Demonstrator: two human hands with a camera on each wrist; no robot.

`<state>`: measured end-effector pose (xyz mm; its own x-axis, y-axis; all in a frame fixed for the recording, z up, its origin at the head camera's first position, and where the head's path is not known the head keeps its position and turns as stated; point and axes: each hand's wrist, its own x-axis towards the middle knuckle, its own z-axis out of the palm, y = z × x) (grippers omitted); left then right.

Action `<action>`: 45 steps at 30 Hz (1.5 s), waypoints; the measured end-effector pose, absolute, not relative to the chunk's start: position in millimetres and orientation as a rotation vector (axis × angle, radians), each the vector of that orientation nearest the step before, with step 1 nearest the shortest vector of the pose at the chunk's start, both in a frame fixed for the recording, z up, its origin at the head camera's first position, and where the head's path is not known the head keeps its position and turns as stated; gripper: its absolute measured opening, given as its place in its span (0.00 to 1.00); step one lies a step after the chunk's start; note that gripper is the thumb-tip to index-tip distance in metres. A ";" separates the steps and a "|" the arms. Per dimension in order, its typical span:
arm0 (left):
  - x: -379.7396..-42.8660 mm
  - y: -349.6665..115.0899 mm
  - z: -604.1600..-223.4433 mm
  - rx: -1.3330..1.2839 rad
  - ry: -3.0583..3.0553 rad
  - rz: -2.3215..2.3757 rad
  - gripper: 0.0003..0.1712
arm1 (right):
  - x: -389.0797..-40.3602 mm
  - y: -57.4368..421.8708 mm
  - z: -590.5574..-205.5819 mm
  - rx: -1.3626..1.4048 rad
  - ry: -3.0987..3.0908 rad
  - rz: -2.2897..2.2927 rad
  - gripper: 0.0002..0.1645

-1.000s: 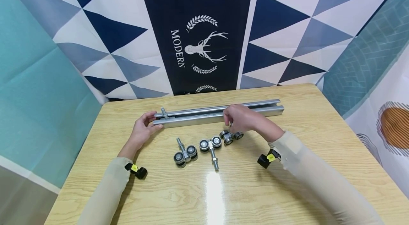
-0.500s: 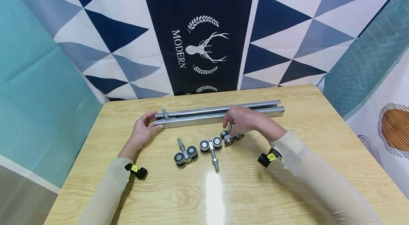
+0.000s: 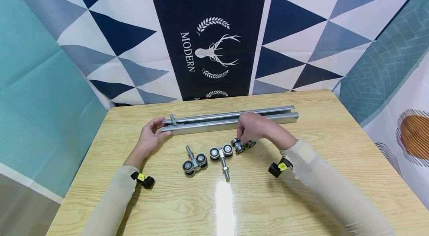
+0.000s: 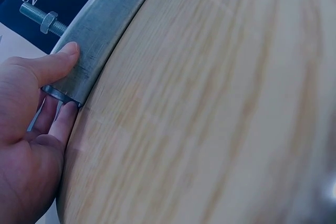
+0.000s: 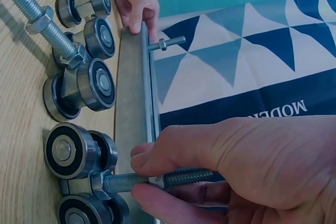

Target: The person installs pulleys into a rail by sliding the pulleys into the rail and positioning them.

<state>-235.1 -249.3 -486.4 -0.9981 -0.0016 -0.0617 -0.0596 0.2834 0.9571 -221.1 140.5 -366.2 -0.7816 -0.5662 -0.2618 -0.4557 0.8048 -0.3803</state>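
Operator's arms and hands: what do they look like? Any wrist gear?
Left hand and right hand: bare, no gloves. Left sleeve and right sleeve: long, cream. Each wrist: black camera with yellow label.

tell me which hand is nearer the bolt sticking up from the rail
Left. The left hand grips the end of the rail just beside the bolt; the right hand is farther along the rail, fingers pinching the stem of a wheeled trolley.
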 end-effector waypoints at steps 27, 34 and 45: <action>-236.9 -251.5 -487.7 -0.067 2.468 1.847 0.43 | -223.8 144.6 -350.7 -0.810 2.683 -0.382 0.12; -237.4 -249.3 -486.9 -0.057 2.464 1.857 0.42 | -226.2 155.8 -345.4 -0.809 2.700 -0.374 0.12; -237.4 -250.5 -487.1 -0.060 2.474 1.854 0.42 | -232.5 178.9 -337.0 -0.799 2.733 -0.354 0.17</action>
